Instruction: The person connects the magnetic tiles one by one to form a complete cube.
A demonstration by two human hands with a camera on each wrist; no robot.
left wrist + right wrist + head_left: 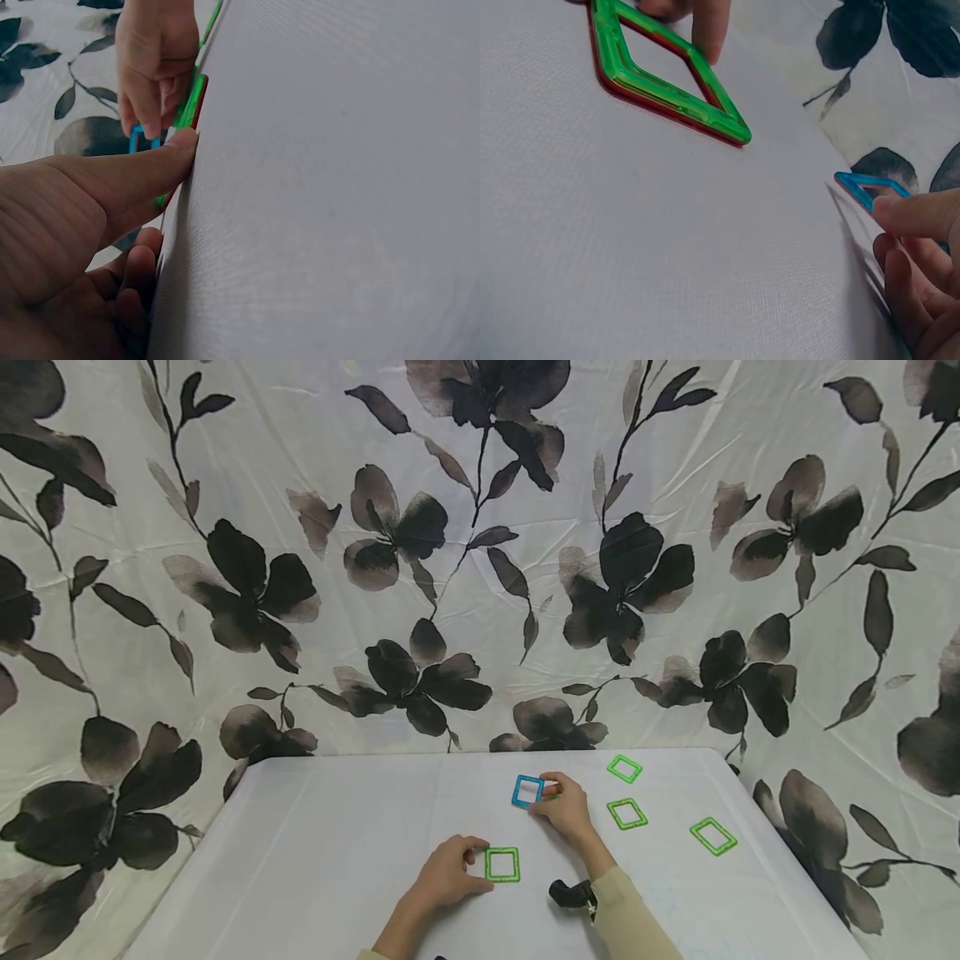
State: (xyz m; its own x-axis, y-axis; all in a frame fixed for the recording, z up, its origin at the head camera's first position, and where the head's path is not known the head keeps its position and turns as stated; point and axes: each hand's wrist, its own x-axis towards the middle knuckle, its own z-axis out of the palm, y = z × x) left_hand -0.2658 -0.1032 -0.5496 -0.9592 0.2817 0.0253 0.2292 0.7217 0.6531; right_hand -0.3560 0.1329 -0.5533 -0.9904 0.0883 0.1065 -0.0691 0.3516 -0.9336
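Observation:
A green square frame point(502, 865) lies on the white table, and my left hand point(448, 872) pinches its left side between thumb and index finger. In the right wrist view this green frame point(675, 105) shows a red underside. Farther back, my right hand point(564, 806) pinches the right side of a blue square frame point(528, 791). The blue frame point(855, 186) is tilted and looks raised off the cloth in the right wrist view. In the left wrist view my left thumb crosses in front of the green piece point(196, 101).
Three more green frames lie to the right: one at the back point(624, 768), one below it point(627, 813) and one farther right point(713, 836). A black object point(572, 894) is by the right sleeve. A flowered cloth point(465, 568) hangs behind the table point(315, 835).

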